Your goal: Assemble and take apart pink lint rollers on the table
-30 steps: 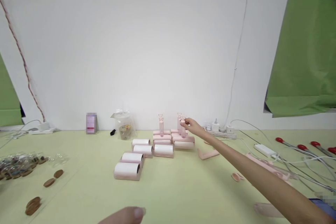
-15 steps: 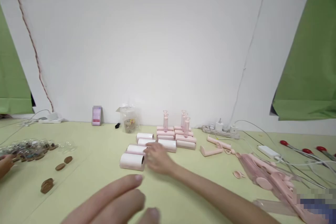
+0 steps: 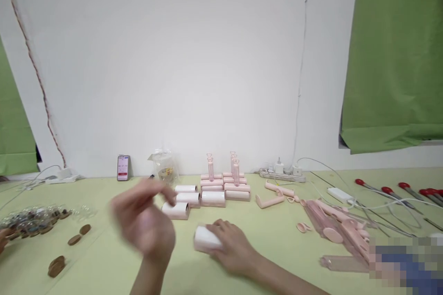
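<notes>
A short white and pink tube (image 3: 206, 238) lies in my right hand (image 3: 233, 246), whose fingers are wrapped over its right end, low above the table's front middle. My left hand (image 3: 147, 216) is raised to the left of it, blurred by motion, its fingers bent; whether it holds anything cannot be made out. Behind my hands several similar tubes (image 3: 213, 198) lie in rows, with pink rods (image 3: 236, 188) stacked behind them. Clear pink cylinders with ring tops (image 3: 236, 173) stand upright on the stack.
On the right lie loose pink parts (image 3: 334, 235), a power strip (image 3: 282, 175), cables and red-ended tools (image 3: 387, 190). At the left are a phone (image 3: 123, 168), a plastic bag (image 3: 165, 166), brown discs (image 3: 56, 266), a glassy pile (image 3: 38, 221) and another person's hand (image 3: 3, 238).
My right hand has drawn a tube out of the front left group and brought it nearer. My left hand has moved up and forward. The view has shifted.
</notes>
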A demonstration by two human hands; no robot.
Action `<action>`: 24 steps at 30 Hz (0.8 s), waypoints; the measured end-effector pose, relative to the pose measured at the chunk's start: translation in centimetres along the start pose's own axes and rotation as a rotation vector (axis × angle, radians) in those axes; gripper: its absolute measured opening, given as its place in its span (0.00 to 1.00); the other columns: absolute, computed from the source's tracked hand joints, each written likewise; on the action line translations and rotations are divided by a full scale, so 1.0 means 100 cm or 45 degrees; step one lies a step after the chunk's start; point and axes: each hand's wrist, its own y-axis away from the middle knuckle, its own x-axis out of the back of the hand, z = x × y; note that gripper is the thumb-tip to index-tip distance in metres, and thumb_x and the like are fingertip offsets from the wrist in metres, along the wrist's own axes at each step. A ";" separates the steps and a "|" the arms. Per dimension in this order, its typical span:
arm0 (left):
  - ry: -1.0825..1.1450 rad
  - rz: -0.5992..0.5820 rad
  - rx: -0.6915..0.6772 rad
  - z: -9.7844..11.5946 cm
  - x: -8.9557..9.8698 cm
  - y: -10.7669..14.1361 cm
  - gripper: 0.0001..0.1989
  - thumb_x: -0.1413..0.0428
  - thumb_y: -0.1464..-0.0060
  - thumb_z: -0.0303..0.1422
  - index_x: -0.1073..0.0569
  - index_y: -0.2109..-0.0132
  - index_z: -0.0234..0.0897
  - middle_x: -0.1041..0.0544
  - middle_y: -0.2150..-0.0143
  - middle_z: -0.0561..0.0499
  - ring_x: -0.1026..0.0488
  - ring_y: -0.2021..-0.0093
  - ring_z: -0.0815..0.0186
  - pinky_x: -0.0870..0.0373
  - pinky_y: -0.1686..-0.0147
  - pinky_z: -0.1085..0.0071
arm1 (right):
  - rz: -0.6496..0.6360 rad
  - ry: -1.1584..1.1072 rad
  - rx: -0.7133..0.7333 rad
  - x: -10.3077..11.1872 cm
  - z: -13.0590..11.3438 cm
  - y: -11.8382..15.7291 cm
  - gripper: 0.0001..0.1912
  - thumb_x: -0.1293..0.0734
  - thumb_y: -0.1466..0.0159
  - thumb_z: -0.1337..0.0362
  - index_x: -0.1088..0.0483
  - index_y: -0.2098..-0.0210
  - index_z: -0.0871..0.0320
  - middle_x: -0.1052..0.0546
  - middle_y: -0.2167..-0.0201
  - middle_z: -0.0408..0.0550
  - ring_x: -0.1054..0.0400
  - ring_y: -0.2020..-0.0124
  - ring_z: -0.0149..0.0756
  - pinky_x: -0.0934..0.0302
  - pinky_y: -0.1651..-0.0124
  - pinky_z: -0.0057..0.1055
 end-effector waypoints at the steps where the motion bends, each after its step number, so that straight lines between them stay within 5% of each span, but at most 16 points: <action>1: -0.039 -0.291 0.140 -0.001 -0.020 0.007 0.14 0.56 0.51 0.44 0.34 0.67 0.40 0.33 0.77 0.56 0.35 0.78 0.68 0.35 0.75 0.69 | 0.074 -0.298 -0.228 0.013 0.007 0.013 0.26 0.33 0.50 0.58 0.37 0.52 0.54 0.31 0.55 0.51 0.39 0.54 0.47 0.48 0.51 0.42; 3: -0.241 -0.962 0.581 -0.007 -0.055 0.030 0.17 0.55 0.50 0.45 0.34 0.59 0.40 0.28 0.68 0.50 0.31 0.71 0.64 0.34 0.72 0.69 | 0.177 -0.703 -0.550 0.033 0.020 0.032 0.25 0.35 0.49 0.54 0.36 0.54 0.57 0.30 0.56 0.52 0.37 0.55 0.46 0.46 0.52 0.41; 5: -0.402 -1.443 0.973 -0.018 -0.082 0.063 0.25 0.58 0.49 0.49 0.39 0.51 0.37 0.27 0.60 0.43 0.29 0.62 0.60 0.34 0.66 0.69 | 0.240 -0.963 -0.689 0.047 0.032 0.044 0.26 0.42 0.44 0.49 0.40 0.51 0.59 0.30 0.57 0.54 0.35 0.56 0.44 0.42 0.56 0.40; 8: -0.442 -1.680 1.103 -0.034 -0.107 0.112 0.31 0.57 0.51 0.50 0.39 0.49 0.27 0.25 0.63 0.36 0.27 0.71 0.56 0.33 0.75 0.67 | 0.308 -1.612 -0.755 0.056 0.042 0.050 0.24 0.43 0.42 0.50 0.38 0.53 0.61 0.28 0.59 0.53 0.33 0.58 0.41 0.39 0.59 0.37; 10: -0.465 -1.739 1.084 -0.040 -0.114 0.132 0.28 0.57 0.50 0.47 0.38 0.50 0.27 0.25 0.63 0.36 0.27 0.72 0.56 0.33 0.75 0.66 | 0.352 -2.045 -0.798 0.056 0.044 0.051 0.19 0.38 0.44 0.54 0.34 0.58 0.60 0.25 0.64 0.50 0.32 0.60 0.39 0.39 0.57 0.36; 13: -0.583 -1.718 0.988 -0.041 -0.117 0.139 0.24 0.55 0.51 0.42 0.37 0.51 0.28 0.26 0.61 0.35 0.28 0.62 0.49 0.35 0.65 0.60 | 0.312 -2.333 -0.896 0.053 0.043 0.052 0.16 0.36 0.45 0.55 0.32 0.62 0.60 0.24 0.68 0.49 0.31 0.62 0.39 0.40 0.56 0.37; 17: -0.697 -1.663 0.911 -0.041 -0.117 0.133 0.22 0.53 0.54 0.41 0.34 0.55 0.30 0.26 0.61 0.35 0.31 0.57 0.45 0.39 0.60 0.56 | 0.207 -2.551 -0.961 0.048 0.042 0.054 0.18 0.37 0.44 0.55 0.32 0.63 0.65 0.24 0.67 0.54 0.32 0.59 0.40 0.40 0.55 0.35; 24: -0.604 -1.599 1.021 -0.049 -0.113 0.127 0.20 0.52 0.55 0.43 0.31 0.59 0.35 0.25 0.61 0.39 0.30 0.58 0.47 0.38 0.61 0.57 | 0.295 -2.680 -1.031 0.041 0.043 0.054 0.18 0.37 0.44 0.57 0.35 0.59 0.63 0.25 0.73 0.49 0.30 0.66 0.38 0.37 0.58 0.34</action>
